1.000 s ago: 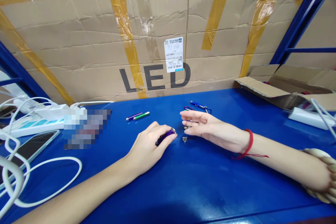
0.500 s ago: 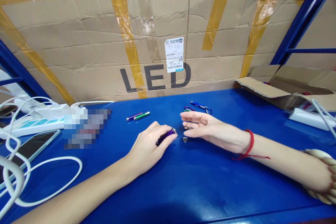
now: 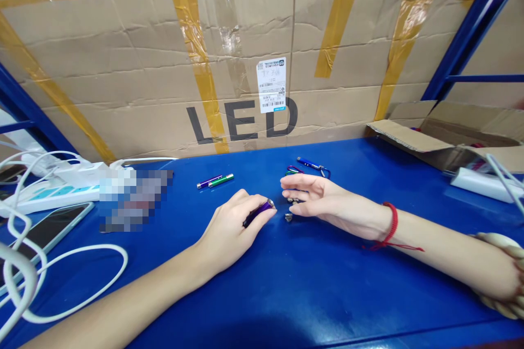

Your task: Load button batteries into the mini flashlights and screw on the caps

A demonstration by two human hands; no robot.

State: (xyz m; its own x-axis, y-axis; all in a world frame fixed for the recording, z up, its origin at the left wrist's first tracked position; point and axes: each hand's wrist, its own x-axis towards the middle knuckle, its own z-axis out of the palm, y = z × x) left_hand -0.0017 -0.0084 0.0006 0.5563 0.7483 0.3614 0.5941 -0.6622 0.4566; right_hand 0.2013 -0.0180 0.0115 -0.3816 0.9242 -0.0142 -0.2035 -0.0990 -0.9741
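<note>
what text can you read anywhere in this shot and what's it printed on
"LED": large dark letters on the taped cardboard box behind the blue table.
White shipping label on that box: barcodes and small print, too small to read.
Pixelated patch on the table: blurred, unreadable.
No readable text on the purple penlight in the left hand.

a big cardboard box (image 3: 123,65) marked "led" is standing at the back of the blue table (image 3: 311,294), with yellow tape and a white label (image 3: 271,84) on it. an open carton (image 3: 446,131) is sitting at the right, a white tube (image 3: 483,184) lying just before it. a power strip (image 3: 53,188), white cables (image 3: 82,278) and a phone (image 3: 49,232) are lying at the left. two small pens (image 3: 215,180), purple and green, are lying side by side near the box.
</note>
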